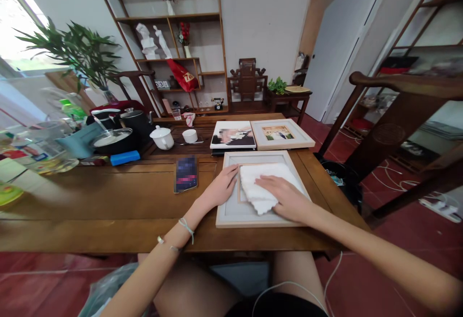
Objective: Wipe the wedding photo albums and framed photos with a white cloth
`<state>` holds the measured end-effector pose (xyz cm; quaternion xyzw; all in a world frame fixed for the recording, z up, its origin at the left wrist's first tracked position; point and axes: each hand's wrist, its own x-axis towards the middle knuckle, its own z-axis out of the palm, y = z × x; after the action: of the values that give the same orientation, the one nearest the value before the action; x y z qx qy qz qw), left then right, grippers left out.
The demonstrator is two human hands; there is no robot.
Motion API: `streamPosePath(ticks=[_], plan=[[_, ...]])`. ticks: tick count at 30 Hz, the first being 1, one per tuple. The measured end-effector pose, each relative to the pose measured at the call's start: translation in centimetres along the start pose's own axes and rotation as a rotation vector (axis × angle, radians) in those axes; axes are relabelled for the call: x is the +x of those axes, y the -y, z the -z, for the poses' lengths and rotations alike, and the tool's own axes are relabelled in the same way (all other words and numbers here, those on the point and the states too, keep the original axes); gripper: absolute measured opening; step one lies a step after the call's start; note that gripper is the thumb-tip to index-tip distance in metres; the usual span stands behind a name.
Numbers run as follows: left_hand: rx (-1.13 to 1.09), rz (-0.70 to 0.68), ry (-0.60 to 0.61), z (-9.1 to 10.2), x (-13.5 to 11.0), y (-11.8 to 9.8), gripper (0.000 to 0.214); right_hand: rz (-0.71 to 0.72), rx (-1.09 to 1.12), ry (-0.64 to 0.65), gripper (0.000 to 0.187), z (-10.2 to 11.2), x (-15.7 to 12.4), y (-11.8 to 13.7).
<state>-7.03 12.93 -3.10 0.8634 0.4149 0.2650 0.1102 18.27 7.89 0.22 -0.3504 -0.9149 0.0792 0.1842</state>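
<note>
Frame (231, 212) on table (108, 196), red-tiled floor (405, 230)

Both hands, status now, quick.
Left hand: open, resting on the frame at its left side.
Right hand: over the white cloth; grip cannot be told.

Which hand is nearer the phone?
Left: the left hand is on the frame, right of the phone; the right hand is farther right, on the cloth.
</note>
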Motion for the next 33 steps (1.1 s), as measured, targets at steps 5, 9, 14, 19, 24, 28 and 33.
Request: streamPosePath(ticks=[5, 9, 14, 19, 24, 28, 33], plan=[[-0.001, 0.003, -0.010, 0.0, 0.0, -0.1, 0.041, -0.046, -0.065, -0.217, 0.073, -0.5, 3.5, -5.8], [-0.005, 0.004, -0.005, -0.1, 0.0, 0.1, 0.041, -0.125, -0.141, -0.172, 0.072, -0.4, 6.3, -6.9], [-0.002, 0.004, 0.004, 0.1, 0.1, 0.0, 0.041, -0.200, -0.217, 0.013, 0.070, -0.2, 6.8, -4.4], [-0.006, 0.001, 0.000, 0.1, 0.1, -0.4, 0.041, -0.192, -0.178, 0.190, 0.060, 1.4, 4.2, 1.3], [0.004, 0.032, 0.014, 0.1, 0.0, -0.4, 0.043, -0.133, -0.080, 0.288, 0.061, 3.0, 0.3, 6.8], [-0.014, 0.016, 0.010, 0.0, -0.1, -0.2, 0.043, -0.065, 0.002, 0.268, 0.070, 2.8, -1.5, 8.2], [-0.039, -0.004, 0.001, -0.1, 0.0, -0.1, 0.044, -0.079, -0.007, 0.202, 0.080, 0.5, -0.3, 5.0]])
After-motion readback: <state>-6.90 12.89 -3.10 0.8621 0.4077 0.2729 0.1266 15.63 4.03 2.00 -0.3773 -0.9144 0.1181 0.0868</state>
